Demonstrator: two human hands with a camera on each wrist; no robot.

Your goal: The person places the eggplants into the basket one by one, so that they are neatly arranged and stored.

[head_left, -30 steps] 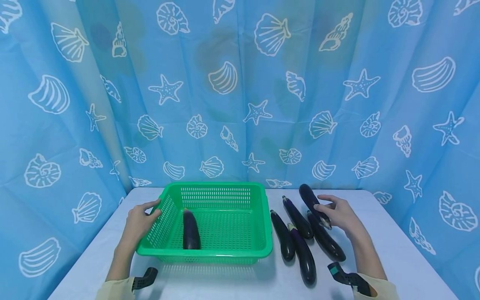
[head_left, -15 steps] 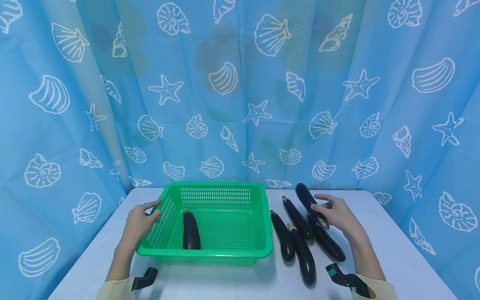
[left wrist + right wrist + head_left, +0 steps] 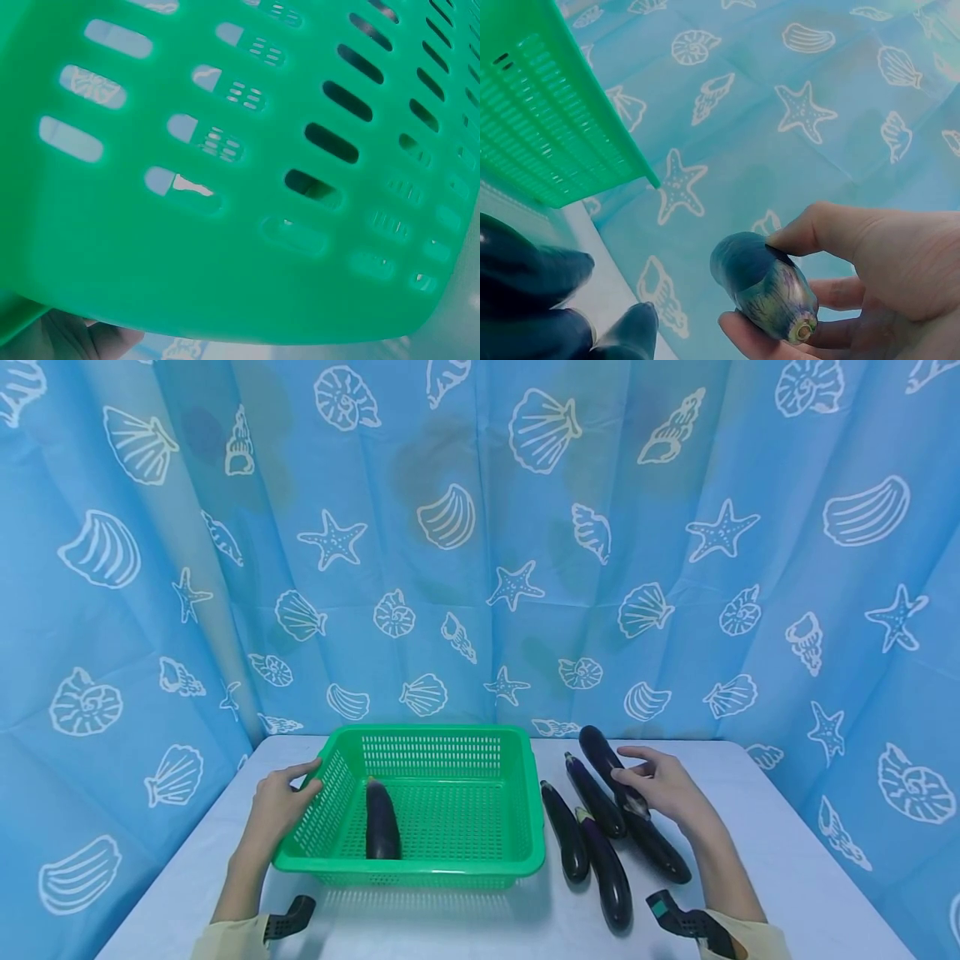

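My right hand [image 3: 663,781] holds an eggplant [image 3: 600,753] near its stem end, over the back of the loose eggplants. In the right wrist view, thumb and fingers sit on either side of this eggplant [image 3: 761,281], its stem end facing the camera. My left hand [image 3: 276,802] grips the left rim of a green plastic basket [image 3: 408,867]; in the left wrist view only some fingers [image 3: 112,339] show, below the basket wall [image 3: 187,277]. A single eggplant [image 3: 382,822] lies inside the basket, toward its left.
Several loose eggplants [image 3: 609,877] lie on the white table [image 3: 487,931], close to the basket's right side. Behind the table hangs a blue curtain [image 3: 480,660] with white shell prints. A black wrist-camera mount [image 3: 678,914] is on each forearm.
My right hand has moved slightly left with its eggplant, which now hangs nearer the basket. The left hand and the basket stay where they were.
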